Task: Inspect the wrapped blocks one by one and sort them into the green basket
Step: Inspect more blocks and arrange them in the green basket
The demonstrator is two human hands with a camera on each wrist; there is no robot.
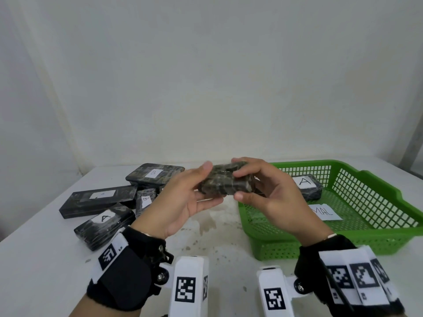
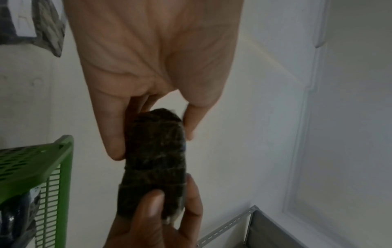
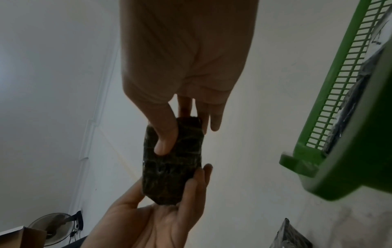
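Observation:
A dark wrapped block [image 1: 225, 180] is held in the air above the table between both hands, just left of the green basket [image 1: 297, 247]. My left hand [image 1: 207, 183] grips its left end, thumb on top and fingers underneath. My right hand [image 1: 239, 179] grips the right end the same way. No label shows on the face turned to me. The left wrist view has the block [image 2: 155, 159] end-on between thumb and fingers; in the right wrist view my thumb presses on the block [image 3: 171, 172]. Another block marked A [image 1: 306, 185] lies in the basket.
Several wrapped blocks lie piled on the white table at the left: one marked B [image 1: 155, 175], a long one marked A [image 1: 100, 197], a nearer one marked A [image 1: 105, 223]. A paper slip [image 1: 326, 211] lies on the basket floor. A white wall stands behind.

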